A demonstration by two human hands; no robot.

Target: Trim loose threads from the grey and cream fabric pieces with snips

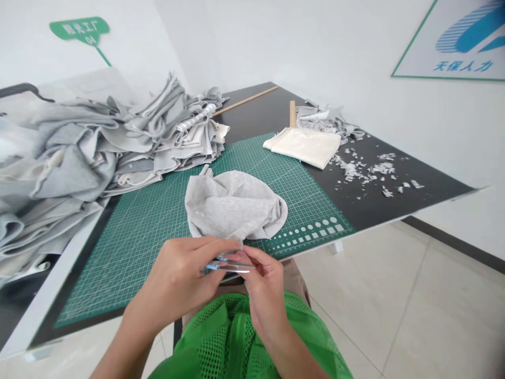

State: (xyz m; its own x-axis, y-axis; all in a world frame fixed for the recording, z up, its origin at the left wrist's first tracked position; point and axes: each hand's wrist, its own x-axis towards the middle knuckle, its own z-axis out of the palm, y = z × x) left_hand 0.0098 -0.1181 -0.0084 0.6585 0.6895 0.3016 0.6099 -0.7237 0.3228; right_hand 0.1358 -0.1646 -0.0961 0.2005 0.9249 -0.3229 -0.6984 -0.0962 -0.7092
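Observation:
A light grey fabric piece (236,210) lies bunched on the green cutting mat (142,226), its near edge drawn toward me over the table's front edge. My left hand (189,268) is closed around small thread snips (231,266) with light blue parts, the metal blades pointing right. Its fingertips also meet the near edge of the fabric. Close beside it, my right hand (264,284) pinches that same edge between thumb and fingers. The blade tips are beside the right fingers; whether they touch the fabric I cannot tell.
A large heap of grey fabric pieces (138,131) fills the left side. Beyond the mat's right part lie a folded cream cloth (303,146), grey scraps (331,120) and loose trimmings (355,171). A wooden stick (246,101) lies at the back of the black table (418,202).

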